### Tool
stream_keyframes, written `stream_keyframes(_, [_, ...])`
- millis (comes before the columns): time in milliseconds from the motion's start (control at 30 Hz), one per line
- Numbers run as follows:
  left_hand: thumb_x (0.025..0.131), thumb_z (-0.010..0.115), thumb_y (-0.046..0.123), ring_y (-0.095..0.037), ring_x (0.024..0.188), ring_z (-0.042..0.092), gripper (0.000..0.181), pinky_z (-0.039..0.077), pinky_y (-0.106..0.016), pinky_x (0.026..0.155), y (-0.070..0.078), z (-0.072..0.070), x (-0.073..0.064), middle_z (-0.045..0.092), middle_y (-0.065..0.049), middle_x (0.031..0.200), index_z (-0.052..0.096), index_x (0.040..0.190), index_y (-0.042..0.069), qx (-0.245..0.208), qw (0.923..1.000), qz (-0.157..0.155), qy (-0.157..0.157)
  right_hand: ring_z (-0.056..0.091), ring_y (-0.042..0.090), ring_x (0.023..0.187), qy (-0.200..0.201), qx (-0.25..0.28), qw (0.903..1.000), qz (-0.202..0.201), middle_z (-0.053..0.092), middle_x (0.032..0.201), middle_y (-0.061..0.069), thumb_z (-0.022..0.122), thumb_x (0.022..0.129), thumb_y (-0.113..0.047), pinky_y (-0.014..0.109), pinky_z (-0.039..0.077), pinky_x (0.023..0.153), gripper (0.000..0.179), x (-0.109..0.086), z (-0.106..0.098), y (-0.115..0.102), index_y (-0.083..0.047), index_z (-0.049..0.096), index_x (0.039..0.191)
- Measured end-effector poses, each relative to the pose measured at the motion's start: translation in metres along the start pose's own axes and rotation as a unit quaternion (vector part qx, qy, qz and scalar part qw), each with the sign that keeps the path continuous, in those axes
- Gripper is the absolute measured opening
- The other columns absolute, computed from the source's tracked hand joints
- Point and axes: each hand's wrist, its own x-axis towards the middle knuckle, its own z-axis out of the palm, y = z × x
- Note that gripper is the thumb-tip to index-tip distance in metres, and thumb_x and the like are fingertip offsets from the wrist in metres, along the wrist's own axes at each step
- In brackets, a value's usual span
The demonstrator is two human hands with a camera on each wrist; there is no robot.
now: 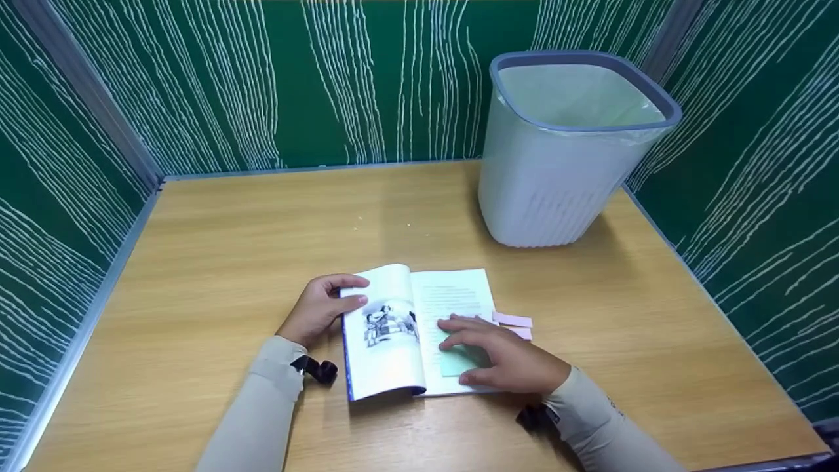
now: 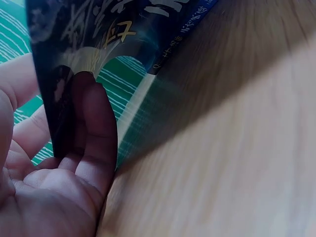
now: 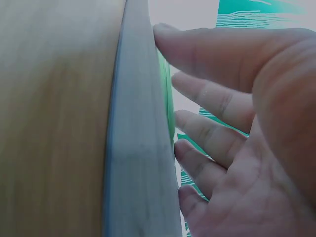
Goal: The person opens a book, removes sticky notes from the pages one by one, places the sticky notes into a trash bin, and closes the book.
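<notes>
An open book (image 1: pixel 387 373) lies on the table, a black-and-white drawing on its left page and printed text on its right. My left hand (image 1: pixel 314 311) grips the left edge, thumb over the page; in the left wrist view its fingers curl behind the dark blue cover (image 2: pixel 111 29), which is lifted off the table. Fingertips of my right hand (image 1: pixel 514 357) rest on the right page, spread around and partly over a green paper note (image 1: pixel 459 364). From the side, the right wrist view shows this note (image 3: pixel 168 98) on the thick page block (image 3: pixel 140 148).
Pink paper tabs (image 1: pixel 514 320) stick out from the book's right side. A pale waste bin (image 1: pixel 544 190) with a grey rim and a liner stands at the back right of the wooden table (image 1: pixel 262 223). Green panels (image 1: pixel 295 85) with white lines enclose the back and sides.
</notes>
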Motion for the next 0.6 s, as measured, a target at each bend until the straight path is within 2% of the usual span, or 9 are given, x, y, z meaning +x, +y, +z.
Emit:
stream_keyframes(133, [0.084, 0.087, 0.014, -0.021, 0.105, 0.065, 0.039, 0.061, -0.028, 0.081, -0.0006, -0.0003, 0.0013, 0.067, -0.012, 0.126, 0.073, 0.119, 0.003, -0.002, 1.0, -0.007, -0.003, 0.028, 0.021, 0.157, -0.001, -0.009, 1.0, 0.002, 0.041, 0.164, -0.009, 0.082, 0.089, -0.025, 0.056, 0.026, 0.125, 0.049, -0.0003, -0.001, -0.0006, -0.03, 0.064, 0.135])
stream_keyframes(333, [0.084, 0.087, 0.015, -0.024, 0.11, 0.063, 0.039, 0.061, -0.028, 0.083, -0.0025, -0.0011, 0.0027, 0.065, -0.012, 0.128, 0.072, 0.119, 0.004, -0.003, 0.9999, -0.012, 0.0, 0.033, 0.02, 0.155, 0.012, 0.008, 0.9999, 0.002, 0.047, 0.16, -0.007, 0.07, 0.1, -0.026, 0.053, 0.027, 0.125, 0.032, 0.0003, -0.0018, 0.0007, -0.028, 0.068, 0.131])
stream_keyframes(467, [0.084, 0.087, 0.016, -0.024, 0.111, 0.062, 0.039, 0.06, -0.028, 0.083, -0.0016, -0.001, 0.0025, 0.064, -0.011, 0.128, 0.073, 0.119, 0.006, 0.007, 0.9999, -0.012, 0.004, 0.046, 0.021, 0.147, 0.052, 0.035, 0.998, 0.008, 0.06, 0.148, -0.004, 0.066, 0.102, -0.018, 0.049, 0.035, 0.122, 0.022, 0.0024, -0.0031, 0.0014, -0.022, 0.074, 0.122])
stream_keyframes(600, [0.084, 0.087, 0.017, -0.025, 0.113, 0.06, 0.039, 0.059, -0.027, 0.086, -0.001, -0.0011, 0.0012, 0.064, -0.011, 0.128, 0.073, 0.119, 0.006, 0.014, 0.9998, -0.012, 0.006, 0.064, 0.017, 0.125, 0.113, 0.051, 0.9919, 0.032, 0.073, 0.124, -0.008, 0.069, 0.099, -0.014, 0.043, 0.048, 0.111, 0.015, 0.0037, -0.0036, 0.0016, -0.02, 0.077, 0.109])
